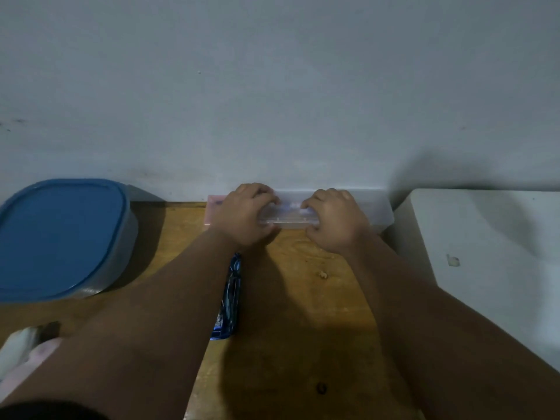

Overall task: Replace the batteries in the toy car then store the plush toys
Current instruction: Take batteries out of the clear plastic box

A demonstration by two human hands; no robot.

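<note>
A long clear plastic case (369,207) lies against the wall at the back of the wooden table (303,328). My left hand (242,213) and my right hand (331,221) both grip its front part, fingers curled over a narrow clear lid (288,218) between them. A blue toy car (231,295) lies lengthwise on the table, partly hidden under my left forearm. At the lower left edge a white and pink plush toy (21,356) shows in part.
A clear tub with a blue lid (57,234) stands at the left. A white box or cabinet (491,253) borders the table on the right. A grey wall (272,86) rises right behind the case. A small crumb (323,274) lies on the wood.
</note>
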